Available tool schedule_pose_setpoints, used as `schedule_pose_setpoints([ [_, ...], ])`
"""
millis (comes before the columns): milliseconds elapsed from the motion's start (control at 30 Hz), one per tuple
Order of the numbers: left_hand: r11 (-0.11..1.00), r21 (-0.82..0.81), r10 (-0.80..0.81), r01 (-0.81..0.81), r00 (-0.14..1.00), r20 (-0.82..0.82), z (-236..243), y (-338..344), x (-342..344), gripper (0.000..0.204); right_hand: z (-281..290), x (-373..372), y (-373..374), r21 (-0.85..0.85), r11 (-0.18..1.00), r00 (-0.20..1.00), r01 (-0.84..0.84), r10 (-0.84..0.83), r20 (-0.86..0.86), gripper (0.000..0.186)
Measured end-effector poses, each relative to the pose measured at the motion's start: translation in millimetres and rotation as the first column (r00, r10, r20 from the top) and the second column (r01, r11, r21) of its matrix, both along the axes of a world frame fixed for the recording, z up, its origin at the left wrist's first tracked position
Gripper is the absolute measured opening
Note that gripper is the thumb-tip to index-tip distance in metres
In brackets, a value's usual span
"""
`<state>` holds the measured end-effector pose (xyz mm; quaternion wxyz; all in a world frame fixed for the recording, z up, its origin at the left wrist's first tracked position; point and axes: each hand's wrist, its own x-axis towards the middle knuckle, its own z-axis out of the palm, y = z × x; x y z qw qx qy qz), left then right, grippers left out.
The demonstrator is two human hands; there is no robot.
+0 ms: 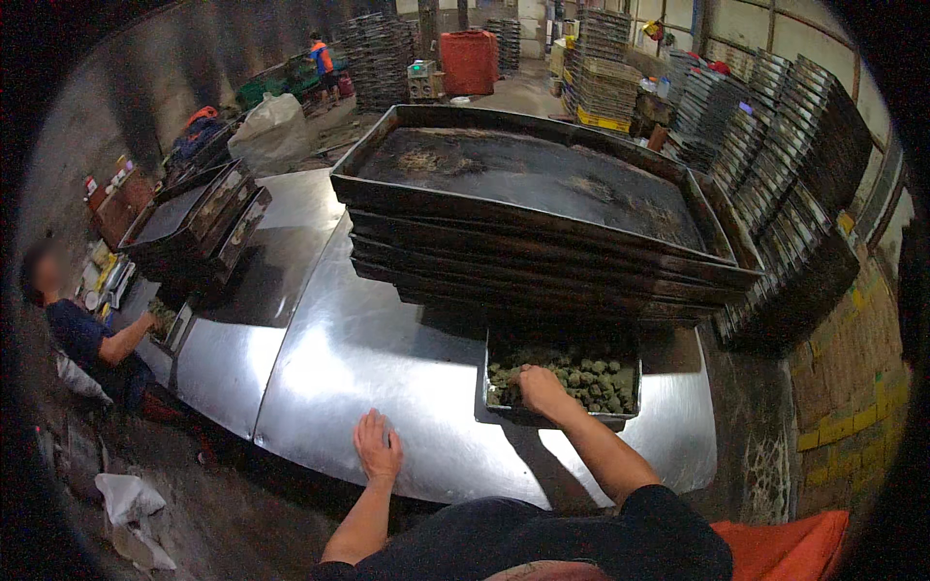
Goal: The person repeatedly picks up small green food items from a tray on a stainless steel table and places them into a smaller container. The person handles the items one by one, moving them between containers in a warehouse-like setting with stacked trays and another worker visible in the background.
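Note:
My left hand [377, 445] lies with fingers apart on the shiny steel table [320, 387], holding nothing. My right hand [538, 390] reaches into a rectangular metal bin [635, 392] at the front right of the table, its fingers curled down among lumpy grey-green clumps [593, 385]; what they grip is hidden. Directly behind the bin rises a tall stack of dark, stained metal trays [542, 261], the top one reaching well above my hands.
A co-worker [87, 339] at the left has a hand at another bin [174, 329], beside a smaller tray stack [189, 232]. More stacks [775, 155] line the right. Behind are a white sack [266, 136], a red bulk bag [467, 63] and another person [323, 63].

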<state>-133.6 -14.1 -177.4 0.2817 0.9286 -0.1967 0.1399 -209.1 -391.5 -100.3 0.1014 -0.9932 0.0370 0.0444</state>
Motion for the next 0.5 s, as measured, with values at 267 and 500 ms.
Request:
schedule_pose_setpoints([
  [267,0.998,0.053,0.021,-0.023,0.999,0.038,-11.5,4.6,0.8,0.041,14.5,-6.2,-21.8,0.975,0.028,0.706,0.219,-0.694,-0.139,0.033],
  [500,0.998,0.060,0.020,-0.020,1.000,0.001,-10.9,3.4,0.0,0.042,16.9,-14.4,-38.6,0.814,-0.578,0.561,0.055,-0.657,-0.504,0.027],
])
